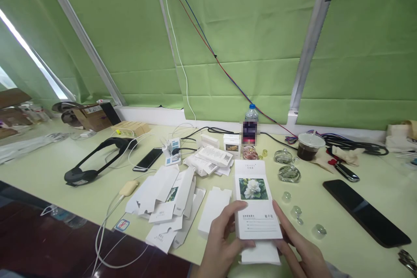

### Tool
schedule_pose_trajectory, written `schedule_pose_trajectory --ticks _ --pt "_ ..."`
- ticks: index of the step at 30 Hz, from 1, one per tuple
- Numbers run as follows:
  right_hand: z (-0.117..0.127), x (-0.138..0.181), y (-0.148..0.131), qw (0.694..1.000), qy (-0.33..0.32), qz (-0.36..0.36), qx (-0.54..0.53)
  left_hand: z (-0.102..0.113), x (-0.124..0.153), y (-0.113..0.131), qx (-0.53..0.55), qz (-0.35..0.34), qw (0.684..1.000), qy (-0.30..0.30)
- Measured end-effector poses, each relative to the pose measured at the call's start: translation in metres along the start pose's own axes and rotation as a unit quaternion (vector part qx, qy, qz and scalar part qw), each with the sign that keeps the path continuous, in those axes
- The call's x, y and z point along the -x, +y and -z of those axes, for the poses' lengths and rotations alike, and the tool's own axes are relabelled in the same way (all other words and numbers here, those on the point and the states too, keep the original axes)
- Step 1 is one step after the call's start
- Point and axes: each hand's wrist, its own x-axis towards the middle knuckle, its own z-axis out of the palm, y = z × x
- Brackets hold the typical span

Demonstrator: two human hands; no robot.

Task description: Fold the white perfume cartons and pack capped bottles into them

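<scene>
A white cardboard box [259, 217] with a gardenia picture on its front is held near the table's front edge, its flaps standing out at top and bottom. My left hand [224, 234] grips its left side, thumb low and forefinger across the front. Along the right side, the fingers of my right hand [298, 243] are closed on the same box. Just left of it lies a plain white carton [215, 210]. Farther left, several flattened white cartons [167, 208] are piled loosely. Small clear caps [296, 211] and flat glass bottles [289, 173] sit to the right.
Behind are folded white boxes [211, 159], a power strip [172, 152], a drink bottle [251, 124] and a lidded cup [310, 145]. A phone [365, 213] lies at right, another phone [148, 159] at left, near a black headset [97, 160]. White cables [103, 230] hang over the front edge.
</scene>
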Motion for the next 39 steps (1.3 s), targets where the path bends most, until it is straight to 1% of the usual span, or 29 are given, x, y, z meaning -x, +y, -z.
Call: schedule_pose_trajectory --ticks 5,10,12,15,18,21,23,25,27,31,36,39 --pt "0.002 0.0 -0.004 1.0 0.027 0.01 -0.011 -0.008 0.001 -0.01 0.053 0.003 0.999 0.009" --pt "0.002 0.0 -0.001 0.997 0.045 0.007 -0.06 -0.012 0.003 -0.012 0.057 0.014 0.998 0.03" --pt "0.001 0.001 0.003 0.996 0.04 -0.005 -0.076 -0.012 0.003 -0.011 0.067 0.017 0.997 0.03" --pt "0.001 0.002 0.008 0.994 0.015 -0.021 -0.103 -0.012 0.003 -0.009 0.099 0.025 0.995 0.015" --pt "0.002 0.002 0.009 0.992 -0.014 -0.034 -0.123 -0.013 0.002 -0.007 0.159 0.068 0.985 0.002" --pt "0.001 0.0 0.005 0.987 -0.019 -0.034 -0.156 -0.016 0.0 -0.006 0.2 0.125 0.972 0.026" --pt "-0.001 0.0 0.002 0.978 -0.015 -0.019 -0.207 -0.018 -0.001 -0.006 0.215 0.133 0.966 0.054" --pt "-0.003 -0.001 0.001 0.968 -0.018 0.001 -0.251 -0.02 -0.002 -0.005 0.225 0.128 0.963 0.076" --pt "-0.004 0.0 0.001 0.969 -0.023 0.014 -0.245 -0.021 -0.002 -0.004 0.223 0.119 0.964 0.085" --pt "-0.004 0.001 0.004 0.986 -0.021 0.007 -0.162 -0.022 0.0 -0.002 0.209 0.109 0.968 0.085" --pt "-0.002 0.001 -0.002 0.982 0.029 -0.051 -0.18 -0.023 0.002 -0.003 0.205 0.106 0.97 0.077" --pt "0.0 -0.002 -0.006 0.981 0.051 -0.06 -0.178 -0.023 0.002 -0.005 0.194 0.104 0.973 0.066"
